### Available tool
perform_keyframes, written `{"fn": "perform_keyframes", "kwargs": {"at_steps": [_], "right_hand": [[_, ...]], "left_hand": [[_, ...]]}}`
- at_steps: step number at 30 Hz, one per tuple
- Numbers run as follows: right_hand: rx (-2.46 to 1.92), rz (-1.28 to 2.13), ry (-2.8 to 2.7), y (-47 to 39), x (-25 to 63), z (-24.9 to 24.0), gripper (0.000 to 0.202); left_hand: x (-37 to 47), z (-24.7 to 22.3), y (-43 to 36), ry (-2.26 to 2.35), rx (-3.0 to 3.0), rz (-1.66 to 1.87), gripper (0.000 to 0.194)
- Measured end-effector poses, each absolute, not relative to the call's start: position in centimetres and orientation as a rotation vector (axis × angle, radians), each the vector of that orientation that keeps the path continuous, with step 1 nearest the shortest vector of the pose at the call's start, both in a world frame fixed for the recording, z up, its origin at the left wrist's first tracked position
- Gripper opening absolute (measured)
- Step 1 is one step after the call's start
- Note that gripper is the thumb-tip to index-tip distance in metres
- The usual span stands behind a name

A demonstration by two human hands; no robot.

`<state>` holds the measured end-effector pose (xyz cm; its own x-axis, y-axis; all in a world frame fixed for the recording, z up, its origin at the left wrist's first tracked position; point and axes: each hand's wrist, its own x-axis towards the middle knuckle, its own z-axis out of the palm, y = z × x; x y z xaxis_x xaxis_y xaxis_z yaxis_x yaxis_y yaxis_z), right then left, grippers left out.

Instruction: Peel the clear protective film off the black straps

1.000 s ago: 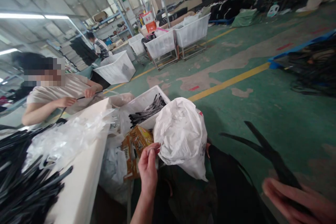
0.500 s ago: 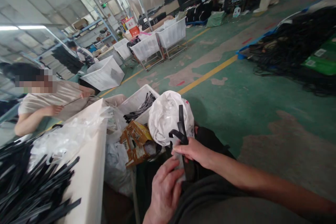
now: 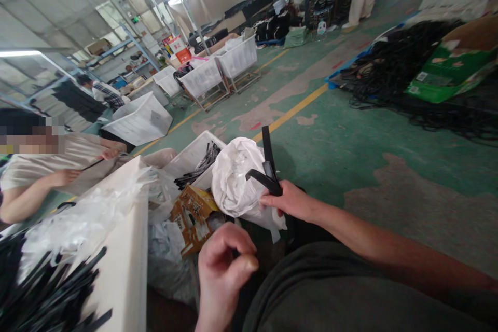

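My right hand [image 3: 293,201] is closed around a bundle of black strips [image 3: 268,166], whose ends point up and left. Translucent plastic [image 3: 275,224] hangs just below those fingers. At the bottom centre, my left hand [image 3: 225,264] is curled, thumb and fingers forming a loop; whether something small is pinched there I cannot make out. Beyond both hands stands a white sack [image 3: 238,176] with clear plastic inside. A torn brown and yellow bag [image 3: 194,215] lies left of the sack.
A white table [image 3: 126,249] at left bears black strips [image 3: 50,295] and clear plastic bags [image 3: 85,218]. Behind it, a person [image 3: 73,166] handles a dark strip. A white bin [image 3: 202,148] holds more strips. Black cords [image 3: 397,67] are heaped at right.
My left hand has come away from the strips, moving left and down. My right hand has risen slightly with the strips. The view has shifted to the right.
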<state>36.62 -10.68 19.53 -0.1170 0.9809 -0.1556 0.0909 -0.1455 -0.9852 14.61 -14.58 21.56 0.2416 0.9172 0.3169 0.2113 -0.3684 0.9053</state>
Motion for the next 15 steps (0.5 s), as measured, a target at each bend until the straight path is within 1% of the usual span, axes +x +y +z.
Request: {"fn": "perform_keyframes", "kwargs": {"at_steps": [2, 5, 8, 11, 13, 15], "right_hand": [[-1.341, 1.345, -1.344, -10.8, 36.7, 19.5, 0.021], [-1.38, 1.282, -1.491, -11.0, 36.5, 19.3, 0.02], [-1.445, 1.232, -1.585, -11.0, 36.2, 18.9, 0.023], [-1.471, 1.244, -1.589, -10.7, 36.4, 18.5, 0.024], [-1.41, 1.317, -1.578, -10.6, 36.8, 18.0, 0.025], [-1.323, 1.422, -1.56, -10.6, 37.3, 17.4, 0.037]], "left_hand": [[16.1, 20.0, -13.0, 1.04, 1.588, 0.964, 0.035], [17.6, 17.2, -12.7, 1.024, 1.355, 0.686, 0.042], [18.2, 15.2, -13.6, 1.047, 1.273, 0.545, 0.034], [18.2, 14.1, -14.1, 1.066, 1.157, 0.577, 0.03], [18.1, 13.6, -13.9, 1.02, 0.989, 0.659, 0.031], [17.9, 13.1, -13.4, 0.955, 0.738, 0.807, 0.029]]}}
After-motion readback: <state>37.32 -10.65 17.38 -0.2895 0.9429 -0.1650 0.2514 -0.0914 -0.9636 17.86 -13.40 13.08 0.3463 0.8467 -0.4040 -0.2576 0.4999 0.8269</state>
